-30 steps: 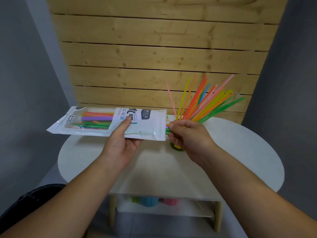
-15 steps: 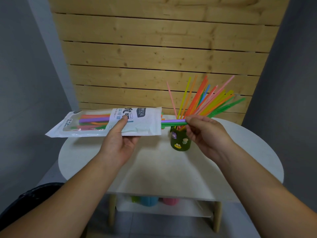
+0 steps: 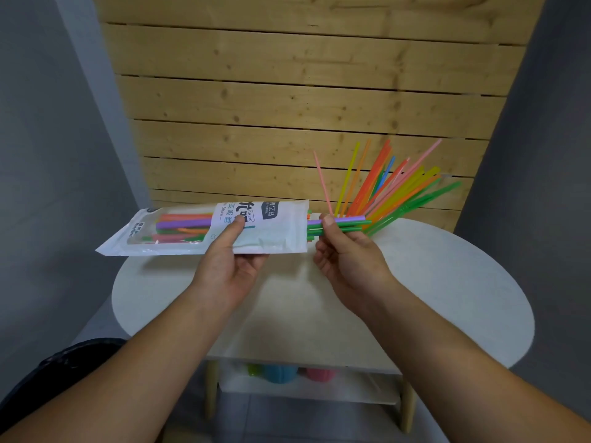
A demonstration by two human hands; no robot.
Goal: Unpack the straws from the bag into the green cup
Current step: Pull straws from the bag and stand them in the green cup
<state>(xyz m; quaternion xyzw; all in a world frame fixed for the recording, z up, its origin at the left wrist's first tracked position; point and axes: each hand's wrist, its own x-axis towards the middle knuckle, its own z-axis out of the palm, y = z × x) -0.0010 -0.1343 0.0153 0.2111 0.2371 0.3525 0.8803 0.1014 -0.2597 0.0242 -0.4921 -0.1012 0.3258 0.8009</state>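
My left hand (image 3: 230, 266) holds a white plastic straw bag (image 3: 275, 228) level above the table, thumb on its front. Coloured straws show through the bag's clear left window. A purple straw (image 3: 347, 219) and some green straws stick out of the bag's open right end. My right hand (image 3: 348, 260) pinches these straws just outside the opening. Behind that hand, several straws (image 3: 393, 190) fan up and to the right. The green cup that holds them is hidden by my right hand.
A round white table (image 3: 447, 282) lies below both hands, with a wooden slat wall (image 3: 287, 107) behind it. On the shelf under the table stand blue (image 3: 281, 374) and pink (image 3: 319, 374) cups.
The purple and green straws have come partly out of the bag. My right hand drew them rightward, then slid back left to the bag's opening, and it now hides the green cup.
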